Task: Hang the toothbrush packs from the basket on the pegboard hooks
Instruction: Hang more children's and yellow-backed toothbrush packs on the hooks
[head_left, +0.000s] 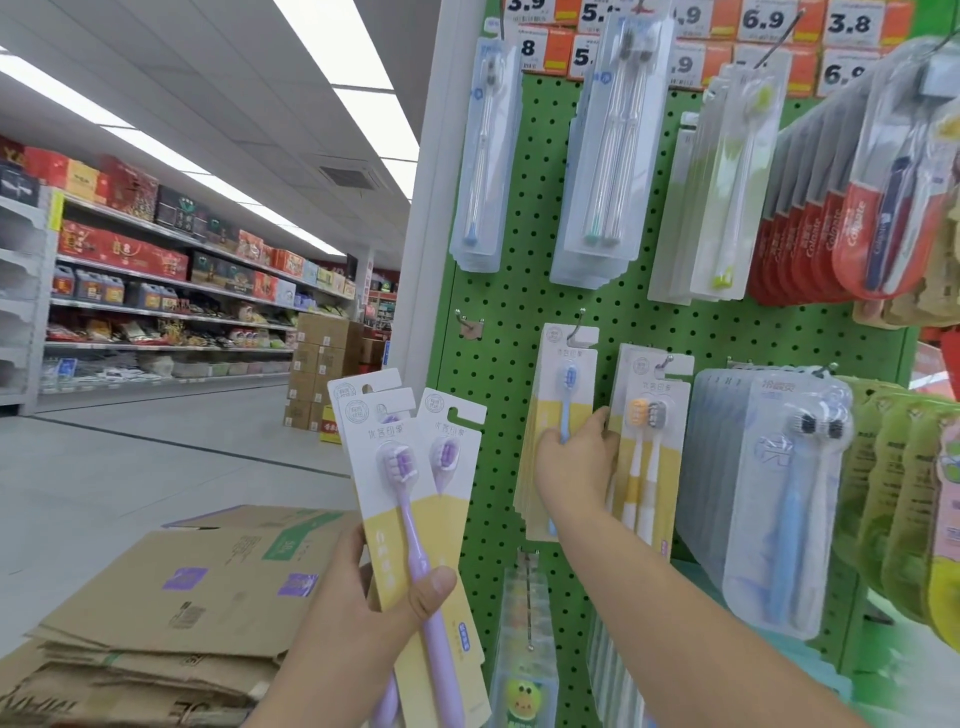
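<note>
My left hand (384, 597) grips a fanned bunch of purple toothbrush packs (405, 467), white and yellow cards, held upright left of the green pegboard (498, 322). My right hand (574, 457) holds the stack of blue toothbrush packs (563, 384) that hangs on a pegboard hook (576, 325), fingers curled round its right edge. An empty hook (467, 319) sticks out to the left of that stack. The basket is out of view.
Yellow-and-grey toothbrush packs (647, 431) hang just right of my right hand, clear blister packs (779, 493) further right and above. Flattened cardboard boxes (171, 597) lie stacked at lower left. A store aisle with stocked shelves (156, 291) runs off to the left.
</note>
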